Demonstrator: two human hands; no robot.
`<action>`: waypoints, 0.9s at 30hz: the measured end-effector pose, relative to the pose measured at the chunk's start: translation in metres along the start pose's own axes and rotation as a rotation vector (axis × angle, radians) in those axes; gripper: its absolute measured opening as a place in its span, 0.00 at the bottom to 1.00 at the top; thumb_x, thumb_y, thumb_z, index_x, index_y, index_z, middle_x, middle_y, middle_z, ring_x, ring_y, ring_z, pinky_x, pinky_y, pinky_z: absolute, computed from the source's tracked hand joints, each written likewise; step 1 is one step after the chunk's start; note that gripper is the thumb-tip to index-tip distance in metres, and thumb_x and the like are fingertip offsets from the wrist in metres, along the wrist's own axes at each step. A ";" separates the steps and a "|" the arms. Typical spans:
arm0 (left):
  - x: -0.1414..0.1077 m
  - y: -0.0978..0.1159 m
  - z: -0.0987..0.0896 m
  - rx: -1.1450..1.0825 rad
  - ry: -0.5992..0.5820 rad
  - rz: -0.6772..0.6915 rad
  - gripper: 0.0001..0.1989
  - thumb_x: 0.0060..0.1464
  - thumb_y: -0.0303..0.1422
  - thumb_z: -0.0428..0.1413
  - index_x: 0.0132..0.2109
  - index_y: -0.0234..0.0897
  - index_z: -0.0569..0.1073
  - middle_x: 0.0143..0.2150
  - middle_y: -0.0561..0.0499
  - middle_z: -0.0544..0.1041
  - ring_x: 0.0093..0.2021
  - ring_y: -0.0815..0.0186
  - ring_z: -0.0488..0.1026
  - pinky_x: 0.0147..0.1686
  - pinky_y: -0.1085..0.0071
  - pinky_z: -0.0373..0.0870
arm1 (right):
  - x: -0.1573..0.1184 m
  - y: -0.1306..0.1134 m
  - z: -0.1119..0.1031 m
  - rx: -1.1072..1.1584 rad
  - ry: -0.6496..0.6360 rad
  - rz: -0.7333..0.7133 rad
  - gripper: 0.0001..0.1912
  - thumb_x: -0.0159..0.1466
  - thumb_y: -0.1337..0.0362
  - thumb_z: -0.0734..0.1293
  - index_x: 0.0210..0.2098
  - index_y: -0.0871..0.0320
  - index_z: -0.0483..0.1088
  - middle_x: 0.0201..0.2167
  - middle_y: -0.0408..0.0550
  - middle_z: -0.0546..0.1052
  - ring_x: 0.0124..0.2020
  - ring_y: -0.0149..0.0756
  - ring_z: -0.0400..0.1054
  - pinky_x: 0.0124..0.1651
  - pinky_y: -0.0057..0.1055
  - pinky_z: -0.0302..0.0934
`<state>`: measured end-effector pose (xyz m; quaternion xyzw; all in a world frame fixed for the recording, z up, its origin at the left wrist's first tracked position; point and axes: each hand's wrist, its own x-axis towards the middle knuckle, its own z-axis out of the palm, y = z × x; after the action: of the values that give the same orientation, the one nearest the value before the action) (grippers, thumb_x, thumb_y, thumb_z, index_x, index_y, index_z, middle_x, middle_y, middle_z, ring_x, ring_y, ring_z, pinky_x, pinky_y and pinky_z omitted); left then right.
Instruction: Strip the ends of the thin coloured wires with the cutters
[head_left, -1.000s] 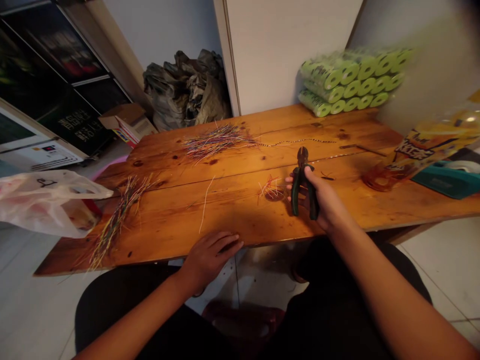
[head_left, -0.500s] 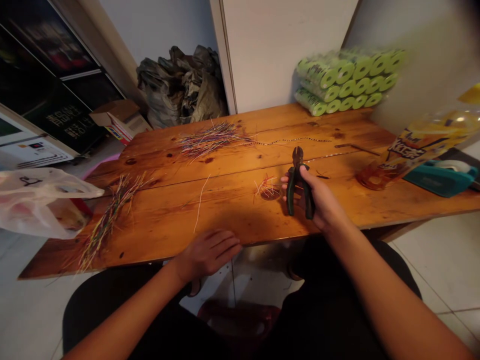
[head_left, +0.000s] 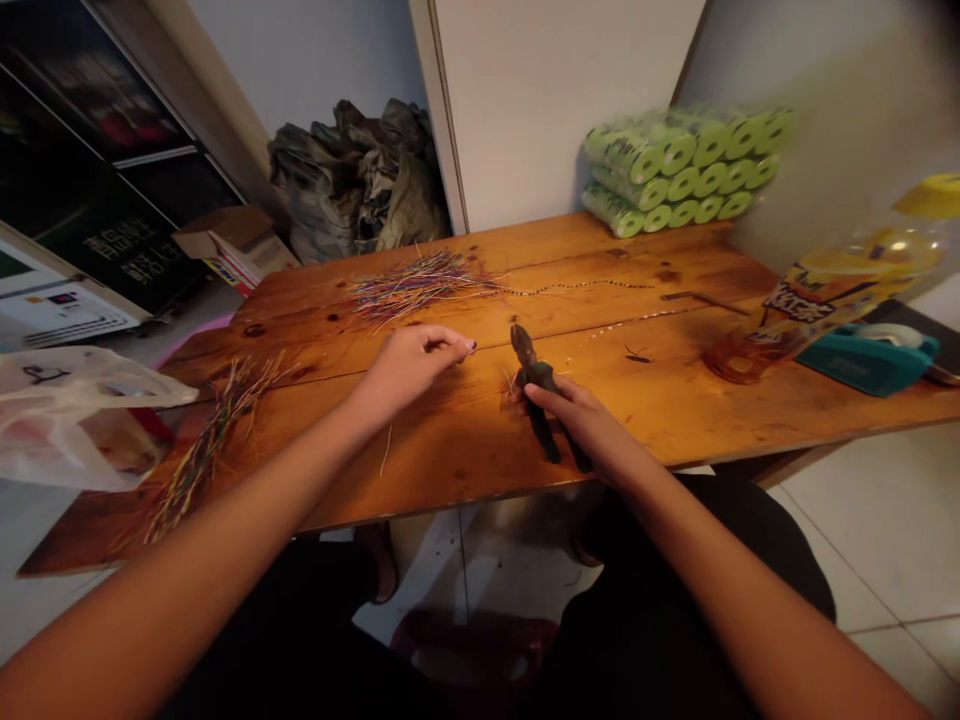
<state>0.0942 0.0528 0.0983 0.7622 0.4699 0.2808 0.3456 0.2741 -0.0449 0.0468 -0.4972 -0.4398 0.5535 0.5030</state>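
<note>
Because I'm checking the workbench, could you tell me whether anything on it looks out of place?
Yes: a lone pale wire strand lies apart near the front edge of the wooden table, away from the tangled heaps of coloured wire, below the left hand; it looks stray.

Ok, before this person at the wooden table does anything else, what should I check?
Right hand on the green-handled wire cutters: ok, the fingers wrap the handles.

Cutter jaws closed: cannot tell from this angle.

Left hand holding a wire: cannot tell, the fingertips are pinched together but nothing shows clearly between them.

Multicoloured wire bundle within reach: ok, it lies just beyond the left hand, not touching it.

Second wire bundle on the wooden table: ok, it lies well left of both hands.
</note>
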 end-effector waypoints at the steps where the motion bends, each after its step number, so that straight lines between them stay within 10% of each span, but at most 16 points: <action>1: 0.002 -0.001 0.000 0.001 -0.024 -0.015 0.10 0.47 0.37 0.56 0.30 0.34 0.76 0.36 0.47 0.80 0.35 0.66 0.73 0.38 0.70 0.68 | 0.000 0.001 0.001 -0.056 -0.006 -0.014 0.11 0.58 0.55 0.66 0.32 0.58 0.70 0.30 0.45 0.73 0.31 0.33 0.67 0.31 0.27 0.60; 27: 0.011 0.012 -0.009 0.159 -0.159 -0.026 0.05 0.45 0.31 0.57 0.26 0.37 0.77 0.33 0.50 0.80 0.37 0.63 0.76 0.44 0.65 0.68 | 0.001 0.002 0.005 -0.269 -0.094 0.023 0.16 0.62 0.52 0.61 0.27 0.58 0.64 0.22 0.42 0.67 0.19 0.28 0.62 0.22 0.25 0.58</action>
<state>0.0983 0.0615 0.1137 0.8010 0.4715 0.1766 0.3239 0.2691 -0.0444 0.0453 -0.5387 -0.5271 0.5181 0.4044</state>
